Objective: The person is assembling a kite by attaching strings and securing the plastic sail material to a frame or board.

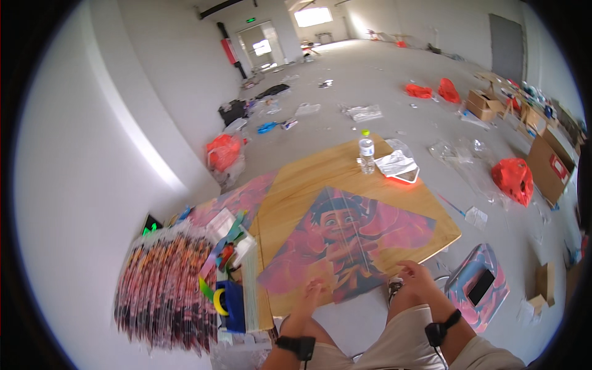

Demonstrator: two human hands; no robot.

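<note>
In front of me a printed sheet shaped like a kite [345,237], pink and purple with a cartoon figure, lies flat on the wooden table [296,179]. My left hand [313,293] is over the sheet's near edge, left of the middle, its fingers loosely bent and apart. At the table's near edge, to the right of the sheet's lower tip, is my right hand [414,277], fingers loosely apart. Neither hand shows anything in it. Both wrists wear a black strapped device.
A thick stack of sleeved prints [169,287] stands at the left beside a blue tape dispenser [233,302]. A water bottle [366,153] and a food tray [402,169] sit at the table's far end. A phone [481,287] rests on a printed-covered stool [493,259] at right.
</note>
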